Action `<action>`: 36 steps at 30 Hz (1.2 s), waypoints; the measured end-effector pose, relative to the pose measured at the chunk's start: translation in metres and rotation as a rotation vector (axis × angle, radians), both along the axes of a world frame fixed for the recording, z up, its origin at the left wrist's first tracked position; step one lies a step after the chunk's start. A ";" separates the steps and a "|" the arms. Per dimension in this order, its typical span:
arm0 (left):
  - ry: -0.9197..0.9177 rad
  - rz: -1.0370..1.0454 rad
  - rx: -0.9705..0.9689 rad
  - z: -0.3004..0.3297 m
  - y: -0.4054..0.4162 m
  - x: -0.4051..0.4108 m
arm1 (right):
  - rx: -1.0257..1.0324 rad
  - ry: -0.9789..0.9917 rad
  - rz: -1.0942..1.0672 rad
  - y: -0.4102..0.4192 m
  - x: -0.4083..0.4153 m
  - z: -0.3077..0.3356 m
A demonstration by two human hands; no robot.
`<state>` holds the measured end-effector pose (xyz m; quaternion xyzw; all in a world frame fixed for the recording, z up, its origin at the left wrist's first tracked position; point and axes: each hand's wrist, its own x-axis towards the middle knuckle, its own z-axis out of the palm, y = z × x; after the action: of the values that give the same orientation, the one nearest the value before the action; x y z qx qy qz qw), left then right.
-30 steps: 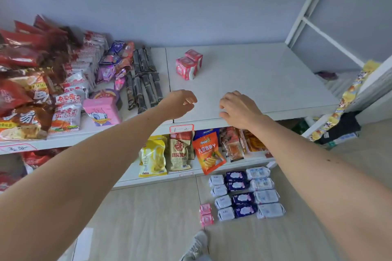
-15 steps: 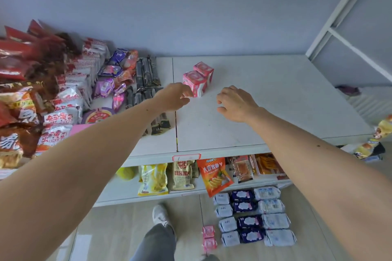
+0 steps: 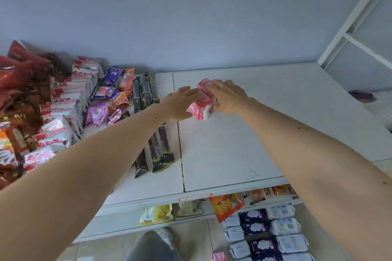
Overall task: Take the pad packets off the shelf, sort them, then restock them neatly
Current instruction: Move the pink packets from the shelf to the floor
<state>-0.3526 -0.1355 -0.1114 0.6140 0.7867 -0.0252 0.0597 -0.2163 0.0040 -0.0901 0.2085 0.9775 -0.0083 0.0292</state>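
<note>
Pink pad packets (image 3: 201, 101) sit together on the white top shelf (image 3: 233, 150), squeezed between both hands. Left hand (image 3: 180, 103) lies flat against their left side, fingers extended together; right hand (image 3: 228, 96) cups their right and far side, fingers loosely curved over them. More pad packets, white and dark blue (image 3: 265, 231), lie in rows on the floor below.

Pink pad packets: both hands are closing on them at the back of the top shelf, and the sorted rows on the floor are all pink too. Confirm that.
Not quite. In the head view the left hand and right hand do flank the pink pad packets on the top shelf, but the sorted rows on the floor are white and dark purple.
</note>
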 end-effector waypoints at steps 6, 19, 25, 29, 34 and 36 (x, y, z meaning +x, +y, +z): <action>0.035 -0.041 0.051 -0.001 0.008 -0.008 | 0.015 -0.040 -0.089 0.013 -0.022 -0.008; -0.019 0.027 -0.052 0.003 0.001 -0.016 | -0.147 0.098 -0.250 0.018 -0.040 -0.026; -0.059 0.074 -0.005 0.016 -0.013 0.007 | -0.144 0.039 -0.178 0.020 0.016 -0.006; -0.068 0.084 0.015 0.025 -0.017 0.039 | -0.165 0.076 -0.169 0.016 0.070 0.012; -0.115 0.103 0.071 0.032 -0.020 0.087 | -0.175 0.108 -0.160 0.010 0.133 0.030; -0.135 0.085 0.087 0.034 -0.022 0.108 | -0.170 0.124 -0.179 0.008 0.158 0.035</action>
<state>-0.2449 -0.1579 -0.0778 0.5825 0.8065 0.0530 0.0868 -0.0585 0.0117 -0.0547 0.2907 0.9507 -0.1066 -0.0144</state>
